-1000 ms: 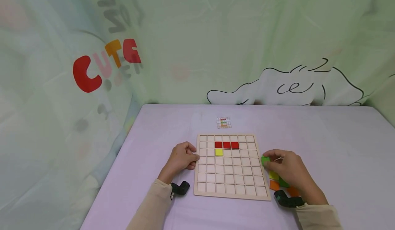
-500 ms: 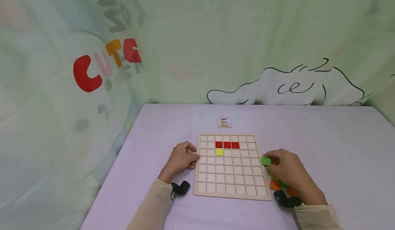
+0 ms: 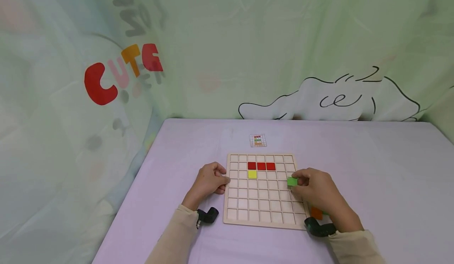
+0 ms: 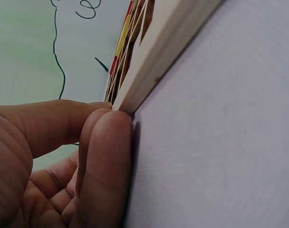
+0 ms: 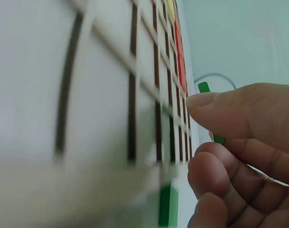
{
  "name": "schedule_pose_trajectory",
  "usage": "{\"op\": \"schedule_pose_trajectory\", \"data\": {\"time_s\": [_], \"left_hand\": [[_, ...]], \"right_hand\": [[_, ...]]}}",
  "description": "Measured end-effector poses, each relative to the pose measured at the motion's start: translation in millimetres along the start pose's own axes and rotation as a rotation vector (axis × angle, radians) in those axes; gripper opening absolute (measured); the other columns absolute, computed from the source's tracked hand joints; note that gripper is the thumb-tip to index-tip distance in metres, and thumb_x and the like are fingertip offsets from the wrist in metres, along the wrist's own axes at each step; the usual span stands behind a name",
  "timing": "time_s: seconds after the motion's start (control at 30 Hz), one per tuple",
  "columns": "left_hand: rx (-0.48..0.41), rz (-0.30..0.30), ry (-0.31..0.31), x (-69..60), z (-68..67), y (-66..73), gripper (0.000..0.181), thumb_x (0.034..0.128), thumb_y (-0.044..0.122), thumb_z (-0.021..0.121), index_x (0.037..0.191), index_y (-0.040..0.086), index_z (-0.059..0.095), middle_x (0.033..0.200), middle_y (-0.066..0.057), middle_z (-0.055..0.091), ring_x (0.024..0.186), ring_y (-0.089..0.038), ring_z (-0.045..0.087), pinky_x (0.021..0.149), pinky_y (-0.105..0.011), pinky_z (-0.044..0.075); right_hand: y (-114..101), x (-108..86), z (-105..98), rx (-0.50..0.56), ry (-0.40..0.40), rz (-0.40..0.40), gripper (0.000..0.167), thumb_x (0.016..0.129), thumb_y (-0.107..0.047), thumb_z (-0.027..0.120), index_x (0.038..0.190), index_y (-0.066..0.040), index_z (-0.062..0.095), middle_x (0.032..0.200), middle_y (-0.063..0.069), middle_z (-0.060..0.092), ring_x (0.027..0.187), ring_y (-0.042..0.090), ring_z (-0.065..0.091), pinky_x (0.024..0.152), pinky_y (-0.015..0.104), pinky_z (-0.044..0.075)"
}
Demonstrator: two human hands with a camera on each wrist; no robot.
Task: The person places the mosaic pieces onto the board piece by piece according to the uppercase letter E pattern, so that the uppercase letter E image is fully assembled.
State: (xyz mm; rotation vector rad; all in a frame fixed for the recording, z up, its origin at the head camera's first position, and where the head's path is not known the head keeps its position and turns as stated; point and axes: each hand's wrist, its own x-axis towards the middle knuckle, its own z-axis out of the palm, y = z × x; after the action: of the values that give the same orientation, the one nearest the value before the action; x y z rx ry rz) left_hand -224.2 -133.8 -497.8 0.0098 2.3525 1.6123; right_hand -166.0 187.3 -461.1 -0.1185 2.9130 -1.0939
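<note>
A wooden grid board point(image 3: 262, 205) lies on the table, with a row of red tiles point(image 3: 261, 166) and one yellow tile point(image 3: 252, 173) under the leftmost red. My left hand point(image 3: 208, 180) holds the board's left edge; the left wrist view shows thumb and finger meeting at the pale wooden rim point(image 4: 153, 66). Between thumb and fingers my right hand point(image 3: 320, 187) pinches a green square tile point(image 3: 292, 181), over the right columns of the grid. Fingers hide most of that tile in the right wrist view, where a green end point(image 5: 204, 88) shows above the thumb.
Right of the board lie loose tiles, among them an orange one point(image 3: 317, 213), partly covered by my right wrist and its black camera point(image 3: 319, 228). Another green piece point(image 5: 169, 205) shows beyond the board's rim. Behind the board is a small printed grid card point(image 3: 257, 140).
My right hand has carried the green tile leftward, from beside the board's right edge to over its right columns. The left hand stays at the board's edge.
</note>
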Motion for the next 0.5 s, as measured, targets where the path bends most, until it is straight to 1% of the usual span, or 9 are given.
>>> {"op": "schedule_pose_trajectory", "data": {"time_s": [0.13,0.27,0.5], "left_hand": [[0.005,0.0,0.003,0.3,0.2,-1.2,0.021,0.0892,-0.001,0.077,0.104,0.0,0.062,0.076,-0.008,0.064,0.052,-0.012,0.064,0.051,-0.027,0.061],[0.009,-0.007,0.005,0.7,0.7,-2.2,0.021,0.0895,-0.001,0.077,0.105,0.0,0.062,0.077,-0.008,0.064,0.052,-0.012,0.064,0.051,-0.027,0.061],[-0.01,-0.006,-0.003,0.5,-0.3,-0.7,0.022,0.089,-0.001,0.077,0.105,-0.001,0.063,0.078,-0.008,0.064,0.053,-0.012,0.065,0.052,-0.028,0.062]], "right_hand": [[-14,5.6,9,0.027,-0.023,-0.004,0.028,0.083,-0.008,0.083,0.109,0.002,0.075,0.086,0.003,0.064,0.083,0.021,0.058,0.068,0.032,0.05],[-27,13.1,21,0.029,-0.047,-0.015,0.028,0.081,-0.005,0.083,0.107,0.001,0.075,0.084,0.003,0.063,0.081,0.02,0.056,0.066,0.031,0.049],[-44,23.8,40,0.025,-0.092,0.036,0.026,0.081,-0.004,0.083,0.107,-0.002,0.077,0.082,0.004,0.06,0.081,0.022,0.055,0.065,0.03,0.048]]}}
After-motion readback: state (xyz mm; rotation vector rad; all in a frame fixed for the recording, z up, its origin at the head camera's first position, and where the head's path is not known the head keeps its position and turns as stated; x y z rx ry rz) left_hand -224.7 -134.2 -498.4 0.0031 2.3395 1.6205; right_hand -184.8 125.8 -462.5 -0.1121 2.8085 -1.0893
